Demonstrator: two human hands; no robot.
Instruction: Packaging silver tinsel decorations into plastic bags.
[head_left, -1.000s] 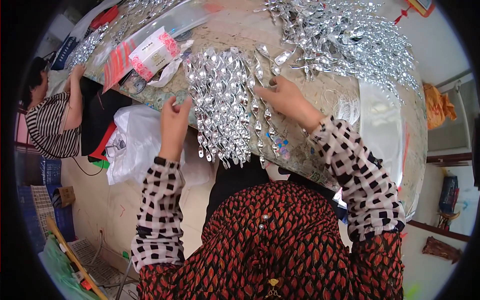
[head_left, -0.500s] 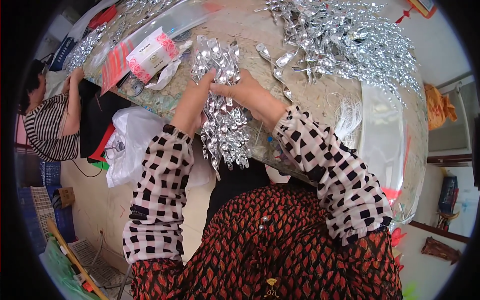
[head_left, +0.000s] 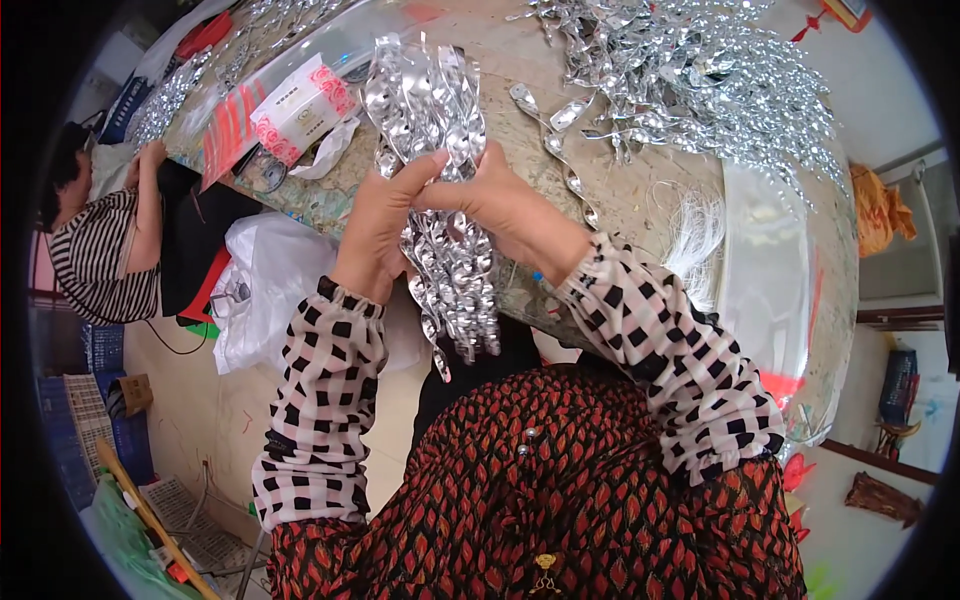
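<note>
The bundle of twisted silver strips point(head_left: 425, 105) is held across the near edge of the counter point(head_left: 630, 185), its upper ends over the top and its lower ends hanging past the edge toward the person's lap. The left hand point(head_left: 380, 220) and the right hand point(head_left: 500, 205) meet at its middle, thumbs toward each other on the upper face. Each grip is drawn in around the strips with no clear gap; the fingers underneath are hidden, so how tightly they squeeze cannot be told.

The strips look thin and shiny, like foil or coated plastic, so the bundle is probably light for its bulk. Each one seems springy along its spiral, easy to bend and likely to crease if pinched hard. The smooth faces would probably slide over one another, and the curls could snag on neighbours. The middle, gathered from both sides, seems the surest place to take hold; by the tips alone, single strips could slip out.

To the right of the hands a few loose strips point(head_left: 556, 148) lie on the counter, and a large pile of similar strips point(head_left: 700, 85) spreads toward its far right corner.
</note>
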